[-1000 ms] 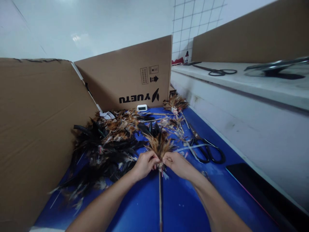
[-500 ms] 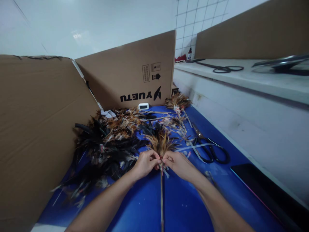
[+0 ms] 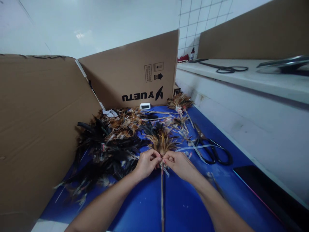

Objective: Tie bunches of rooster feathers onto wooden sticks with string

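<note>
A feather duster (image 3: 162, 141) lies in front of me, its brown and black feathers pointing away and its thin stick (image 3: 162, 199) running toward me. My left hand (image 3: 147, 162) is closed in a pinch at the base of the feathers. From the other side my right hand (image 3: 177, 162) pinches the same spot, the fingertips of both hands almost touching. Bits of pink and whitish binding (image 3: 165, 170) stick out just below the fingers. Whatever fine strand may be between the fingertips is too small to make out.
Heaps of black feathers (image 3: 103, 158) and brown feathers (image 3: 125, 120) cover the left of the blue table (image 3: 135, 209). Large black-handled scissors (image 3: 212, 148) and a phone (image 3: 263, 187) lie at right. Cardboard panels (image 3: 135, 71) stand behind and left. Another feather bunch (image 3: 180, 101) lies at the back.
The whole view has shifted slightly, so things appear a little farther right. Both hands keep their pinch at the base of the feathers, with hardly any movement.
</note>
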{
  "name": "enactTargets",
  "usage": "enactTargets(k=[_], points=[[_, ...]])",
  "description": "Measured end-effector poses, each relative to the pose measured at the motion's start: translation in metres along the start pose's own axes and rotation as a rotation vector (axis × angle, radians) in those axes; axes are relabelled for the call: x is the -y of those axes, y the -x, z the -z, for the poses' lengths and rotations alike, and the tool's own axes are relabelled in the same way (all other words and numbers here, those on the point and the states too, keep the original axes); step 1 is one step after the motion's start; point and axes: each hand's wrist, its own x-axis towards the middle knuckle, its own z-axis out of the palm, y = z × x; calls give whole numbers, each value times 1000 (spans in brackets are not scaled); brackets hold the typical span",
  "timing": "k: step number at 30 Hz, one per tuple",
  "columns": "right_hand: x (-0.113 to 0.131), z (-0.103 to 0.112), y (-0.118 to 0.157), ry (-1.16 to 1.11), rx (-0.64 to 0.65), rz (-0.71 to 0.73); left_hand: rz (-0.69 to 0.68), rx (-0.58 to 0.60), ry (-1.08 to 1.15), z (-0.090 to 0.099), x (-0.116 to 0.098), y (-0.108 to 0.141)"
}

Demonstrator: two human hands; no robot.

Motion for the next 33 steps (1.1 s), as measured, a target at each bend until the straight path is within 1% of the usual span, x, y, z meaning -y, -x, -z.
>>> enactTargets(k=[5,8,10,15,20,23,29,33], points=[[-1,-4,-2,-5,6,-3,51,-54,110,0,1,-2],[0,-4,-1,-19,13,3,90,-40,175,0,-1,-3],[2,-3,0,-29,25,16,94,-33,168,0,-2,-3],[4,0,1,-23,44,20,60,-36,70,-1,-1,-1],[1,-2,0,-7,5,-20,-38,-34,-140,-1,-3,2],[-1,-4,0,-7,-16,-41,-80,-19,-226,0,-5,3],[-2,-4,1,-32,4,-32,-117,-30,-310,-1,-6,4],[-1,-4,1,-48,5,-82,-123,-29,-338,-1,-6,4]])
